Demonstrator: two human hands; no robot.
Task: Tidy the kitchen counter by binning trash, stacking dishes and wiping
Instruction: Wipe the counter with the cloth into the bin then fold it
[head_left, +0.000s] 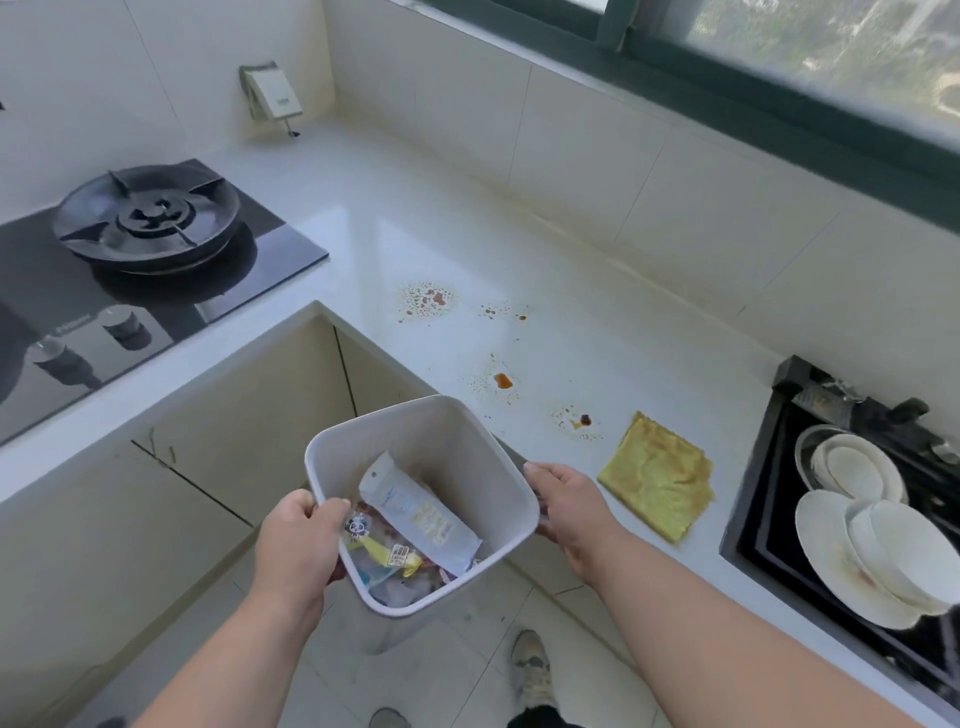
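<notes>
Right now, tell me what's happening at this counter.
A person holds a white trash bin off the floor with both hands, the left hand on its near rim and the right hand on its far side. Wrappers lie inside it. Brown spills dot the counter, beside a yellow cloth lying flat. White dishes are piled in the sink.

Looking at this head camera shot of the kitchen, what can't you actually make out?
Head view only:
- Bottom of the grey plastic bin: wrappers cover it, and the left hand and right hand hide parts of its rim.
- Black sink: the right frame edge cuts it off, so the count of stacked white plates is unclear.
- Black gas hob: cut off at the left edge.
- Print on the wrappers: too small to read.
</notes>
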